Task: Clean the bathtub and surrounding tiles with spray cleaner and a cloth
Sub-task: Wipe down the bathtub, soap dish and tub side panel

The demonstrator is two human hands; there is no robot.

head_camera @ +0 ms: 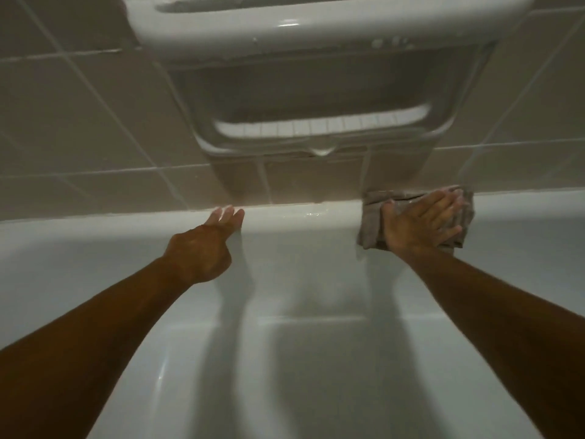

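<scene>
While pressed flat under the right hand (421,221), fingers straight and spread, cloth (411,217): grey-brown, folded, wet, draped over the far rim of the tub (291,217), right of centre, far edge up against the tiles (79,122). Not gripped, only pressed by palm and fingers. Left hand (205,245): open, empty, fingers straight and together, tips resting on the same rim, left of centre, well apart from the cloth. Both forearms stretched from the near side across the white basin. Between the hands, a wet sheen on the rim. On the wall above, beige tiles with pale grout; set into them, a white soap dish (319,125) with ribbed floor, slightly blurred. Spray cleaner nowhere in view.
</scene>
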